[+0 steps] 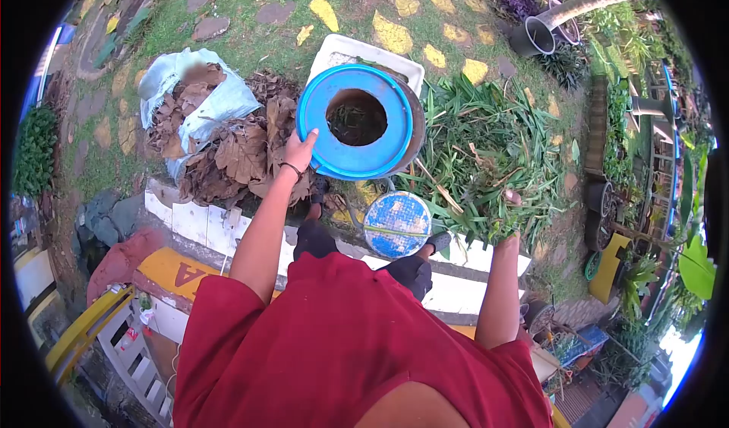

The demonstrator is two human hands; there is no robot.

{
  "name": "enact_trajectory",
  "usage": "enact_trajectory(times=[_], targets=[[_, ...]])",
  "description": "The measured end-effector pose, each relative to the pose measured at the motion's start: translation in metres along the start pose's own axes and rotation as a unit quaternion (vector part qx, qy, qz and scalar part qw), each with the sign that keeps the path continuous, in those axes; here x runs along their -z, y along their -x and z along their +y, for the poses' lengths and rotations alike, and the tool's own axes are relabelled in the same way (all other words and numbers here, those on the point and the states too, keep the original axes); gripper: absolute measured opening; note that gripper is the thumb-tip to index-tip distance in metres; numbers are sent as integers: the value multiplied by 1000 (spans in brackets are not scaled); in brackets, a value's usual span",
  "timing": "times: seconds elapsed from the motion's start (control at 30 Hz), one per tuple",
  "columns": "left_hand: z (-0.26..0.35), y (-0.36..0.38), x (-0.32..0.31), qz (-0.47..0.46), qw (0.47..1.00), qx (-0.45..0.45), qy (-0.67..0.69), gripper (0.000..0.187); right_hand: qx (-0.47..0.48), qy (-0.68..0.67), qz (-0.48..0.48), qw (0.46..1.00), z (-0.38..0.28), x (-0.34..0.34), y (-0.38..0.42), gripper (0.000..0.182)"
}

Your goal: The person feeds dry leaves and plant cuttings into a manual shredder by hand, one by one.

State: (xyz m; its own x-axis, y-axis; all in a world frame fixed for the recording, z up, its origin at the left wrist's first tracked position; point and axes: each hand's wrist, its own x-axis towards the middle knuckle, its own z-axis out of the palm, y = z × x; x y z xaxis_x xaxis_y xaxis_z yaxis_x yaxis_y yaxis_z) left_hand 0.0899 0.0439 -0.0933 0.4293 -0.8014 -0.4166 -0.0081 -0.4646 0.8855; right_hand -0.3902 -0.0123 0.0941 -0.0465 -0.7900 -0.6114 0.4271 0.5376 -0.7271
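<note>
My left hand (pixel 301 151) grips the near-left rim of a blue lid (pixel 315 116), thumb on top and the other fingers hidden. A round hole in the lid's middle shows dark plant matter inside the bin (pixel 415 128) beneath. On the right, my right hand (pixel 512 198) reaches into a heap of long green leaves (pixel 474 151); the leaves cover most of it, so its grip is hidden. Left of the bin lie large dry brown leaves (pixel 243 154), partly in a pale blue sack (pixel 163 75).
Behind the bin is a white tray (pixel 334 46). A round blue-and-white patterned stool top (pixel 397 223) is between my feet, by a white ledge (pixel 190 221). Yellow stepping stones (pixel 392 33) dot the grass. A dark pot (pixel 533 37) lies tipped at the back right.
</note>
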Motion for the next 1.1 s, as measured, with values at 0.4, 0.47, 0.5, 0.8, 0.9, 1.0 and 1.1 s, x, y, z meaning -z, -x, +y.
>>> enact_trajectory(times=[0.4, 0.47, 0.5, 0.8, 0.9, 1.0, 1.1], targets=[[-23, -43, -77, 184, 965, 43, -180, 54, -60, -102, -39, 992, 47, 87, 21, 44], [-36, -38, -68, 152, 980, 15, -128, 54, -60, -89, -15, 994, 49, 100, 18, 43], [-37, -36, -64, 119, 990, -19, -75, 55, -56, -78, 7, 995, 52, 101, 17, 43], [-47, -15, -59, 22, 999, 9, -45, 94, -79, -58, 56, 994, 62, 84, 1, 29], [-56, -15, -47, -40, 999, 1, 21, 102, -85, -86, 45, 992, 66, 87, -5, 25], [-63, 23, -26, -42, 942, 192, 273, 85, -99, -172, -3, 980, 67, 92, -2, 18], [-146, 59, -24, 31, 881, 308, 359, 84, -80, -160, -5, 984, 74, 106, -4, 15]])
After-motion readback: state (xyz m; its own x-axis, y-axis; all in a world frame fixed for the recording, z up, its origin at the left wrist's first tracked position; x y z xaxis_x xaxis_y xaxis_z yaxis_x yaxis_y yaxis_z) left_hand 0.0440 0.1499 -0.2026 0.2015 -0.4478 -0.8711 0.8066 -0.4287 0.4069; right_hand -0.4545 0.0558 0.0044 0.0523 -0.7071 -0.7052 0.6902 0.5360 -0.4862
